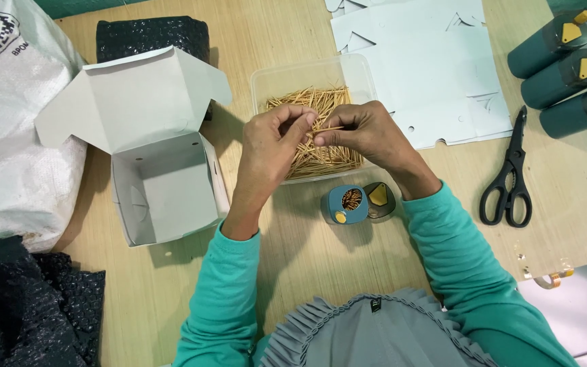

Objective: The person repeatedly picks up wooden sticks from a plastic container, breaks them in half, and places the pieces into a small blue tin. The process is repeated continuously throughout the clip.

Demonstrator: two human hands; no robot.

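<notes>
Toothpicks (325, 129) sit pinched between our left hand (271, 146) and right hand (368, 136), probably few; we should keep them aligned over the tub (266, 78).

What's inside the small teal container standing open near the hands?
The small teal container holds a bundle of toothpicks standing on end, only their tips showing through the open top. Its hinged lid lies flipped open beside it. How full it is below cannot be seen.

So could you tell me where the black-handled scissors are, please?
The black-handled scissors lie on the wooden table, right side, between the pale flat card sheets and teal dispensers.
</notes>
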